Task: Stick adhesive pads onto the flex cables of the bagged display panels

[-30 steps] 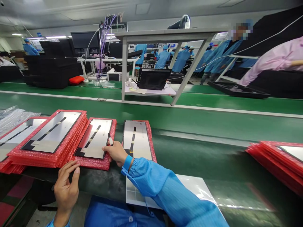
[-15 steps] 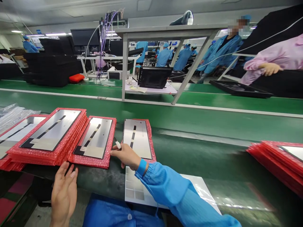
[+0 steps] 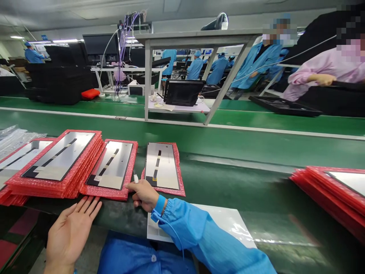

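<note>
My right hand (image 3: 144,194) is closed round a small white pen-like tool (image 3: 135,177), its tip up between two silver display panels. The left panel (image 3: 110,170) lies on red bubble wrap (image 3: 125,193); the right panel (image 3: 161,170) lies on its own red sheet at the edge of the green conveyor belt (image 3: 228,182). My left hand (image 3: 70,232) is turned palm up with fingers stretched out, holding nothing, just below the front edge of the left panel's red wrap.
A stack of red-wrapped panels (image 3: 57,163) sits further left, with clear plastic bags (image 3: 14,137) behind. Another red stack (image 3: 333,194) lies at the right. A white sheet (image 3: 222,224) rests near my lap. Workers in blue coats (image 3: 253,61) and a person in pink (image 3: 322,72) are beyond the belts.
My right hand drew the tool off the left panel and back toward the gap between the two panels. My left hand turned from palm down to palm up.
</note>
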`<action>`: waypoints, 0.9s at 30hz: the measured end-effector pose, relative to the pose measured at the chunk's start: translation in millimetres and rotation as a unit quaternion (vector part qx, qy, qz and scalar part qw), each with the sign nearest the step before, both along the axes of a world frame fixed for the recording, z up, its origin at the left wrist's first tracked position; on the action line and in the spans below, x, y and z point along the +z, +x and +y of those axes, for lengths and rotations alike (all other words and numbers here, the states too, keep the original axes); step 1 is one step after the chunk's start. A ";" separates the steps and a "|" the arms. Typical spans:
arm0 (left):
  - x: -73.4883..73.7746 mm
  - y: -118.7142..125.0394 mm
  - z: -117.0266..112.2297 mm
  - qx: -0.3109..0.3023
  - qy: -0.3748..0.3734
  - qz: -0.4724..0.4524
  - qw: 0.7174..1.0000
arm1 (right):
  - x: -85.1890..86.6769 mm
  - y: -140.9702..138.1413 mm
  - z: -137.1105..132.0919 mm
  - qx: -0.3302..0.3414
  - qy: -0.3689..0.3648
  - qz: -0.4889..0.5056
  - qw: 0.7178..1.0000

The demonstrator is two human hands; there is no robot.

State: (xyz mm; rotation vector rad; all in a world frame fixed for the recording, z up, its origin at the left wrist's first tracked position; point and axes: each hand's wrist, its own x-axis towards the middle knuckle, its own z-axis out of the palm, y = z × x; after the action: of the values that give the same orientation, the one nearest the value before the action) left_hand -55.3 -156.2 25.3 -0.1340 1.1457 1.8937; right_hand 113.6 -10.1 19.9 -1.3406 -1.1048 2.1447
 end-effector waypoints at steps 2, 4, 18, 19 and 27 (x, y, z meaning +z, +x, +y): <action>0.8 0.4 0.6 -0.004 0.002 -0.002 1.000 | -3.4 -2.9 4.8 0.035 0.016 -0.021 0.999; 1.3 0.7 1.8 -0.008 0.003 -0.005 1.000 | -6.8 -5.6 10.3 0.068 0.046 -0.049 0.995; 0.6 3.7 11.6 -0.038 0.015 0.030 0.999 | -23.2 -16.7 24.2 0.131 0.223 -0.194 0.946; 0.7 4.1 12.0 -0.038 0.014 0.034 0.999 | -25.1 -17.4 24.2 0.128 0.228 -0.196 0.945; -6.4 1.2 11.8 -0.048 0.013 0.035 0.998 | -31.9 -21.2 20.6 0.099 0.274 -0.211 0.933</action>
State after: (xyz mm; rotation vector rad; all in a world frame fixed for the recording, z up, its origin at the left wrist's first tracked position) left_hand -54.1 -144.4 18.9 0.0008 1.1531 1.8398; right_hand 92.4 10.5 -12.0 -1.4805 -1.9050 1.5017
